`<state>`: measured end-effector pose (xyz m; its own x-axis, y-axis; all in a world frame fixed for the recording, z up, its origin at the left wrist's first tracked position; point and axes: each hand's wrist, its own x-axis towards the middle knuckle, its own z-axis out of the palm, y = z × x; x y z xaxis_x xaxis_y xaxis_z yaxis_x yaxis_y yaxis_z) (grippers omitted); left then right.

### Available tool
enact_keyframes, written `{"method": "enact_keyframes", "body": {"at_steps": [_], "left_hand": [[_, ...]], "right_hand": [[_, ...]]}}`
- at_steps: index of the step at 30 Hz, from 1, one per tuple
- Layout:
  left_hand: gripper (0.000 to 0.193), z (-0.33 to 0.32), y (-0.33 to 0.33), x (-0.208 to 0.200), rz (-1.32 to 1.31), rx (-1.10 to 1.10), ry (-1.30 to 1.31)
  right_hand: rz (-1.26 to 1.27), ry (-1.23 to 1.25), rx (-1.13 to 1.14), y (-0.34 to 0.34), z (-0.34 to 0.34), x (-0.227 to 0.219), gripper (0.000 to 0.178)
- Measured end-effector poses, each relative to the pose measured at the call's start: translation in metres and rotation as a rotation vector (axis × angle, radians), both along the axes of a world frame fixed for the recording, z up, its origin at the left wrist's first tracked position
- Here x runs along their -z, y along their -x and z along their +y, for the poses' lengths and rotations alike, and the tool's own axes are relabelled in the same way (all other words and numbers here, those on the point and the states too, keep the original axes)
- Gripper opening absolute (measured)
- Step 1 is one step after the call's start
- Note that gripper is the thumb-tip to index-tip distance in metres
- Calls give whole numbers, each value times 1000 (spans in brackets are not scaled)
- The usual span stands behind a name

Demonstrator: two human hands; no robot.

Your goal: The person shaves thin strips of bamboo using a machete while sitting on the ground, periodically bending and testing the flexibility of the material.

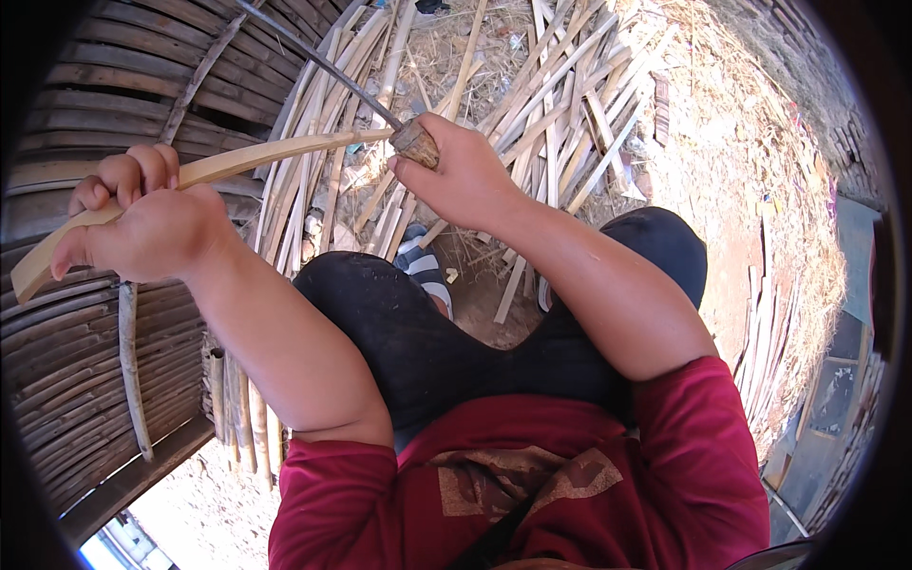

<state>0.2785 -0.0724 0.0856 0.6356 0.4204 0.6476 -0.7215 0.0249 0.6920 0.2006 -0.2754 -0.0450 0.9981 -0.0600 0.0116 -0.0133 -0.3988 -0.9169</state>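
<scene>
My left hand (152,217) is closed around a pale, gently curved bamboo strip (275,149), its fingers over the strip and its thumb below. One end of the strip juts out past that hand at the far left. Its other end narrows toward my right hand (463,171), beside the tool there; whether they touch, I cannot tell. In my right hand is a wooden-handled blade (332,73), gripped by its short, thick handle. The long, thin metal part slants up and away to the left, seen nearly edge-on, and leaves the picture at the top.
Many split bamboo strips (560,90) lie piled on the straw-strewn ground ahead. A slatted bamboo wall or platform (85,342) stands close on my left. My knees in dark trousers (370,304) are bent below my arms, near a striped sandal (425,271). More strips (760,332) lie to the right.
</scene>
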Motion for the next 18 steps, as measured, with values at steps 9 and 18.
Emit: {"method": "enact_keyframes", "body": {"at_steps": [9, 18], "left_hand": [[69, -13, 4, -2, -2, -49, 33], [72, -8, -1, 0, -19, -22, -15]], "right_hand": [[259, 192, -58, 8, 3, 76, 40], [487, -147, -47, 5, 0, 46, 38]]}}
